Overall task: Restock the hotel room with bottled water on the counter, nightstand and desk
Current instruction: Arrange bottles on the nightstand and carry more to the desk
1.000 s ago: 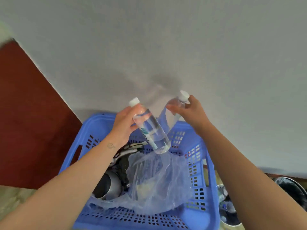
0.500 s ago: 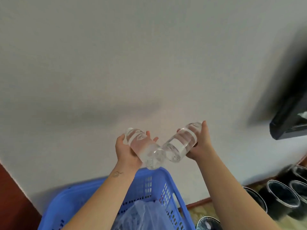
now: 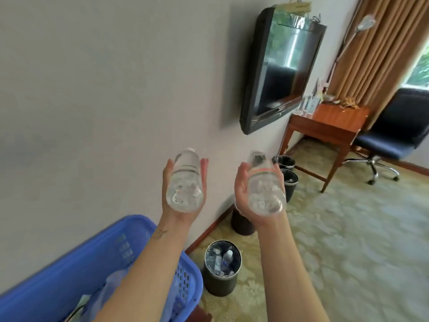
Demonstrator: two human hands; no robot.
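Each of my hands holds a clear water bottle out in front of me, base towards the camera. My left hand grips the left bottle and my right hand grips the right bottle. Both are raised above the blue plastic basket at the lower left. The wooden desk stands far ahead on the right, against the wall, with small items on its top.
A black TV hangs on the wall. Several dark waste bins line the skirting; the nearest holds used bottles. A blue office chair sits by the desk, with tan curtains behind. Patterned carpet covers the floor to the right.
The view has swung right from the wall and basket to the room. Both bottles have come up out of the basket and now point forward, side by side and apart.
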